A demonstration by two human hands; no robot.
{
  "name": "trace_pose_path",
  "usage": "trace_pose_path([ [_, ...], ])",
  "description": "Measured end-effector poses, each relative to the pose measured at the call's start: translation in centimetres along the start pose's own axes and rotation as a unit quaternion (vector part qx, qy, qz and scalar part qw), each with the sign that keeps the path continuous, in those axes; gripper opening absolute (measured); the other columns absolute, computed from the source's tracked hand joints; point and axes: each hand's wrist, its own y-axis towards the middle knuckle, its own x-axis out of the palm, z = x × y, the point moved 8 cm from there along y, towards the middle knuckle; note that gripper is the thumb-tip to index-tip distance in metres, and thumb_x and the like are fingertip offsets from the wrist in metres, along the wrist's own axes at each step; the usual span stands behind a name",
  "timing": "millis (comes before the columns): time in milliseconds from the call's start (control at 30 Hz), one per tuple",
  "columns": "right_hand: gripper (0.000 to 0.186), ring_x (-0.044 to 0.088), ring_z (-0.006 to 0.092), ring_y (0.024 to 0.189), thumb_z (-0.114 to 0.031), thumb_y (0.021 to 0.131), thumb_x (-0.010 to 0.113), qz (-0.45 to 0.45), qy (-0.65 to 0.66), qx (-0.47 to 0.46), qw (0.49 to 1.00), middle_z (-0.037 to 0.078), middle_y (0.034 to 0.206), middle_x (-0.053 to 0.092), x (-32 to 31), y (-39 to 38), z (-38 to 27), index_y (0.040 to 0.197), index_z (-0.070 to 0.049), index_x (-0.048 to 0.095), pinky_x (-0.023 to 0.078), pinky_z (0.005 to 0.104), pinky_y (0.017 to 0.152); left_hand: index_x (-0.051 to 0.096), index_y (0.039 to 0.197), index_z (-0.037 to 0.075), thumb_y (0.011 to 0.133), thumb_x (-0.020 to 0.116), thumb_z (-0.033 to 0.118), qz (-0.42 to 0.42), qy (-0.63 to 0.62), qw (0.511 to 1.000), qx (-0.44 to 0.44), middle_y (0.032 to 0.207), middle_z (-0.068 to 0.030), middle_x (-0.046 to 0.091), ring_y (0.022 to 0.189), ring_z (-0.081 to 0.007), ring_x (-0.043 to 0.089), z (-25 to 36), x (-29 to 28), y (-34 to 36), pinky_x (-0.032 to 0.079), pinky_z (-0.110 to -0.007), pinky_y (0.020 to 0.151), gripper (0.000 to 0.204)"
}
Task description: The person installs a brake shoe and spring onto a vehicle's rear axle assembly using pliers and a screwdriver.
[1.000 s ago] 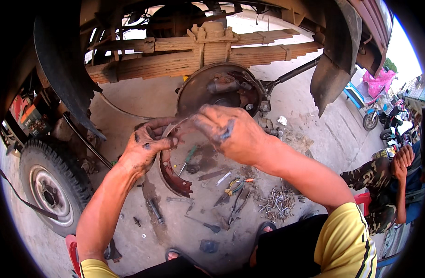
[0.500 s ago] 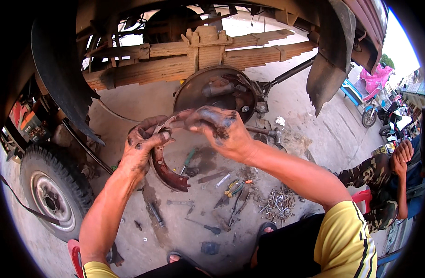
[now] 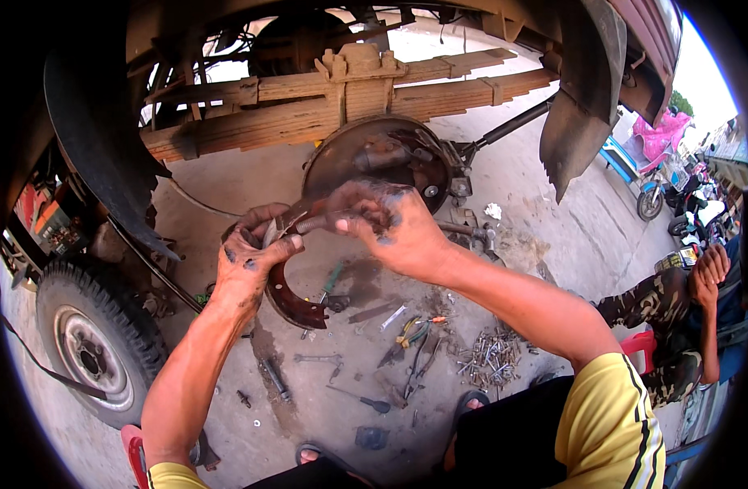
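Note:
My left hand (image 3: 253, 244) is closed around the upper part of a curved, reddish-brown brake shoe (image 3: 291, 303). The shoe's lower end hangs free above the ground. From its held end a coil spring (image 3: 312, 224) reaches across to my right hand (image 3: 390, 224), whose blackened fingers are closed on it. I cannot tell whether the spring is hooked into the shoe, as fingers hide that end. Just beyond my hands stands a round brake backing plate (image 3: 329, 159) with a cylinder-like part on its face.
Leaf springs (image 3: 252, 134) span overhead between dark mudguards (image 3: 582, 106). A wheel (image 3: 93, 350) rests at left. Pliers (image 3: 423, 367), a screwdriver (image 3: 376, 403), a spanner (image 3: 319, 358) and a bolt pile (image 3: 490, 359) lie on the ground. A seated person in camouflage trousers (image 3: 647, 306) is at right.
My right hand has shifted slightly, and more of the coil spring shows between my hands. The brake shoe's lower end has moved a little up and to the left.

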Motion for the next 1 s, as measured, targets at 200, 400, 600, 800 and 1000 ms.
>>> trace_pose_path([
  [200,0.020,0.070,0.0345,0.088,0.002,0.088,0.064,0.020,-0.100,-0.044,0.994,0.017,0.090,0.071,-0.8,0.3,-1.0,0.108,-0.001,0.064,0.055,0.0386,0.079,0.060,0.125,0.000,0.079,0.083,0.009,0.005,-0.016,1.000,0.014,0.112,-0.0100,0.071,0.100,-0.0173,0.068,0.6,0.7,-0.2,0.058,-0.030,0.086,0.052],
  [400,0.017,0.070,0.0150,0.098,-0.004,0.097,0.063,0.036,-0.015,0.032,0.999,0.010,0.101,0.072,-1.3,0.0,1.4,0.113,0.003,0.063,0.058,0.0289,0.084,0.062,0.125,0.001,0.080,0.086,0.015,0.049,0.002,0.998,0.026,0.110,-0.0099,0.069,0.097,-0.0159,0.066,1.5,0.9,-0.2,0.057,-0.029,0.085,0.053],
  [600,0.015,0.064,0.0081,0.089,-0.006,0.094,0.068,0.021,0.171,0.055,0.983,0.005,0.094,0.072,-1.1,0.0,1.1,0.105,0.005,0.067,0.055,0.0270,0.082,0.061,0.128,-0.001,0.079,0.087,0.018,0.029,0.002,0.999,0.027,0.109,-0.0098,0.069,0.096,-0.0157,0.066,1.4,1.5,0.2,0.058,-0.028,0.084,0.058],
  [800,0.018,0.065,0.0085,0.087,-0.007,0.092,0.070,0.011,0.108,0.026,0.994,0.005,0.094,0.071,-2.0,-0.2,1.5,0.107,0.003,0.068,0.055,0.0279,0.081,0.061,0.129,-0.002,0.080,0.087,0.020,0.007,0.014,1.000,0.019,0.110,-0.0091,0.069,0.099,-0.0152,0.065,0.9,2.4,0.8,0.057,-0.028,0.084,0.059],
  [1000,0.032,0.065,0.0216,0.082,-0.013,0.083,0.079,0.077,-0.053,-0.036,0.995,0.010,0.098,0.067,-5.2,-0.8,0.3,0.112,-0.005,0.069,0.053,0.0330,0.076,0.063,0.124,-0.002,0.081,0.087,0.021,0.048,0.073,0.994,0.070,0.110,-0.0085,0.070,0.098,-0.0156,0.064,2.0,3.0,1.5,0.052,-0.029,0.089,0.054],
])
